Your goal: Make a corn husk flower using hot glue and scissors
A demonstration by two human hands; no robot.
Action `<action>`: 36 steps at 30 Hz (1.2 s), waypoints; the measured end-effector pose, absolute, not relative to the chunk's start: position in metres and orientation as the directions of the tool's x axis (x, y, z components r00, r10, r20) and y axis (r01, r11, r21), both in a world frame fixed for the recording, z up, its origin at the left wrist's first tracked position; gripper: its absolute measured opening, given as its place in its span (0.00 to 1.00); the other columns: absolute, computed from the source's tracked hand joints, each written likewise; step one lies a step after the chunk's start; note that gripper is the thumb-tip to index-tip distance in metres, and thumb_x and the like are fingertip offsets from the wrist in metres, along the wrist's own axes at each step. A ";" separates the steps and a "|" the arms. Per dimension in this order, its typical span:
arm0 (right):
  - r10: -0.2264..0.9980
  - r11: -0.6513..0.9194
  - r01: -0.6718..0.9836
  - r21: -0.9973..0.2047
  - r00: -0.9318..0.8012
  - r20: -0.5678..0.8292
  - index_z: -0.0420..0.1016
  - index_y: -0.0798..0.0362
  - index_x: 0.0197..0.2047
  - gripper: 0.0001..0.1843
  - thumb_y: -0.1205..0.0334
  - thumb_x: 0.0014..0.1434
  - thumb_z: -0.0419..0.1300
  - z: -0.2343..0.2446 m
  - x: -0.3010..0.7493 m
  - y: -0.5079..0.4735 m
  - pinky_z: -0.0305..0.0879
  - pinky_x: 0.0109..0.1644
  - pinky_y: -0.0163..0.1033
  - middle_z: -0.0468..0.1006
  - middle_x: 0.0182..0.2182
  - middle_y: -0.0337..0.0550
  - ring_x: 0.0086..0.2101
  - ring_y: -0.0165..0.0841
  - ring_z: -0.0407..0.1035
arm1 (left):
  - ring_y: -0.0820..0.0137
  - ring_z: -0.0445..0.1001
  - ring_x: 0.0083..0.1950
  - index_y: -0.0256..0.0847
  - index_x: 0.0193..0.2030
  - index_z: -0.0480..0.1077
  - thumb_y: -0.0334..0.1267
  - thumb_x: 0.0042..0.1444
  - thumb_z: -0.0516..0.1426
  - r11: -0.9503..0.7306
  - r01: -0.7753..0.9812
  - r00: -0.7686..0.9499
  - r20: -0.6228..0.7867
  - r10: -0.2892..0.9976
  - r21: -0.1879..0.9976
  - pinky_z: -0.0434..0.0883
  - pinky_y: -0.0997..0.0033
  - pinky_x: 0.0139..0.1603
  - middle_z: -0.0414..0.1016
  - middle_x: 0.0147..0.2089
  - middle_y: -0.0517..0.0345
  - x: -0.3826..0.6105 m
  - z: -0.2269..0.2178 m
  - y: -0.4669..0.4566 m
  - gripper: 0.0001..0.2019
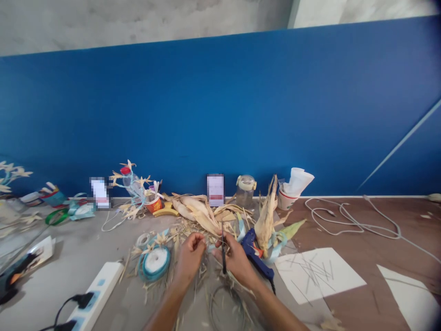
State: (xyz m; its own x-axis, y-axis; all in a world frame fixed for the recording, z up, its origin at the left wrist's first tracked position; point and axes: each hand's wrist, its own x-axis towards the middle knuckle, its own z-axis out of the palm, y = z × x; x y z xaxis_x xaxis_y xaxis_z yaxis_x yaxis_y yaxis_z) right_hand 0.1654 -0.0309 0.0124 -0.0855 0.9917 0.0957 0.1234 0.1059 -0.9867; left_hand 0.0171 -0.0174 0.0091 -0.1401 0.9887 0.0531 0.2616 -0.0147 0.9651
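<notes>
My left hand has its fingertips pinched together; whatever sits between them is too small or blurred to make out. Close by on the right, my right hand is closed around a dark, slender tool that stands nearly upright, its kind unclear. Pale dried corn husks and loose scraps lie just beyond both hands. A roll of blue ribbon rests left of my left hand, with a pale husk flower at its far edge. Beside my right hand lies a blue glue gun. A coil of thin wire lies nearest me.
White paper with thin dark sticks lies at right. A white power strip is at front left. Along the blue partition stand a phone, a lidded jar, and a paper cup. White cables cross the right side.
</notes>
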 end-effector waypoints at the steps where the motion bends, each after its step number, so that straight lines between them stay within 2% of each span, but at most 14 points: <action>1: 0.990 0.126 0.071 -0.990 -0.066 0.121 0.68 0.55 0.50 0.26 0.53 0.48 0.62 0.011 0.165 -0.031 0.66 0.39 0.38 0.76 0.36 0.45 0.34 0.36 0.70 | 0.71 0.67 0.26 0.41 0.27 0.68 0.42 0.49 0.55 -0.041 0.292 -0.120 0.079 0.990 0.956 0.63 0.73 0.28 0.68 0.23 0.64 0.019 0.009 -0.019 0.07; 5: 0.987 0.162 -0.011 -0.987 -0.016 0.162 0.67 0.55 0.49 0.25 0.57 0.48 0.62 0.011 0.163 -0.031 0.67 0.38 0.38 0.76 0.35 0.44 0.32 0.34 0.70 | 0.69 0.67 0.26 0.42 0.29 0.69 0.40 0.51 0.53 -0.100 0.407 -0.047 0.130 0.990 0.908 0.62 0.72 0.28 0.69 0.24 0.62 0.025 0.009 -0.026 0.07; 9: 0.981 0.191 0.046 -0.981 0.024 0.192 0.68 0.54 0.49 0.22 0.62 0.49 0.59 0.013 0.163 -0.034 0.67 0.33 0.35 0.76 0.36 0.45 0.29 0.32 0.70 | 0.69 0.68 0.26 0.42 0.30 0.70 0.38 0.53 0.52 -0.146 0.501 0.007 0.164 0.986 0.853 0.62 0.72 0.28 0.71 0.25 0.61 0.027 0.010 -0.031 0.07; 12: 0.974 0.216 0.103 -0.971 0.047 0.221 0.69 0.55 0.46 0.19 0.63 0.49 0.57 0.013 0.163 -0.034 0.67 0.32 0.35 0.76 0.31 0.42 0.28 0.33 0.70 | 0.69 0.68 0.27 0.42 0.30 0.70 0.37 0.52 0.52 -0.186 0.500 0.033 0.196 0.980 0.846 0.63 0.72 0.30 0.72 0.26 0.60 0.028 0.011 -0.032 0.06; 16: 0.972 0.221 0.072 -0.973 0.071 0.226 0.70 0.55 0.44 0.17 0.63 0.49 0.57 0.010 0.164 -0.030 0.67 0.33 0.36 0.75 0.26 0.40 0.27 0.33 0.69 | 0.70 0.67 0.28 0.41 0.29 0.70 0.37 0.51 0.54 -0.157 0.393 0.027 0.160 0.987 0.906 0.63 0.72 0.30 0.71 0.26 0.61 0.028 0.013 -0.031 0.05; 20: 0.976 0.208 -0.016 -0.978 0.072 0.207 0.69 0.55 0.42 0.17 0.63 0.46 0.59 0.006 0.165 -0.026 0.65 0.28 0.33 0.72 0.24 0.36 0.24 0.30 0.66 | 0.72 0.65 0.24 0.40 0.29 0.70 0.42 0.48 0.57 -0.039 0.189 0.006 0.038 0.999 0.981 0.62 0.74 0.26 0.70 0.25 0.61 0.028 0.015 -0.027 0.08; 23: 0.976 0.204 -0.045 -0.978 0.080 0.200 0.69 0.54 0.42 0.17 0.64 0.46 0.59 0.006 0.164 -0.026 0.65 0.29 0.33 0.72 0.25 0.37 0.24 0.29 0.66 | 0.74 0.62 0.20 0.38 0.31 0.71 0.45 0.47 0.59 0.053 0.063 -0.001 -0.053 0.999 0.997 0.59 0.74 0.22 0.72 0.25 0.61 0.027 0.016 -0.025 0.11; 29: 0.978 0.210 -0.050 -0.977 0.018 0.209 0.69 0.53 0.40 0.15 0.65 0.46 0.59 0.012 0.163 -0.030 0.67 0.32 0.35 0.74 0.26 0.38 0.27 0.32 0.68 | 0.74 0.62 0.22 0.39 0.30 0.71 0.48 0.50 0.59 0.022 0.025 0.035 -0.023 0.999 0.999 0.59 0.74 0.25 0.68 0.22 0.63 0.025 0.014 -0.024 0.13; 36: 0.982 0.190 -0.021 -0.982 -0.008 0.190 0.69 0.53 0.40 0.14 0.63 0.47 0.59 0.008 0.159 -0.032 0.67 0.35 0.36 0.75 0.29 0.40 0.28 0.32 0.69 | 0.76 0.57 0.20 0.39 0.30 0.67 0.50 0.51 0.58 0.074 -0.080 0.028 -0.072 0.997 0.994 0.54 0.75 0.24 0.60 0.17 0.69 0.026 0.004 -0.024 0.15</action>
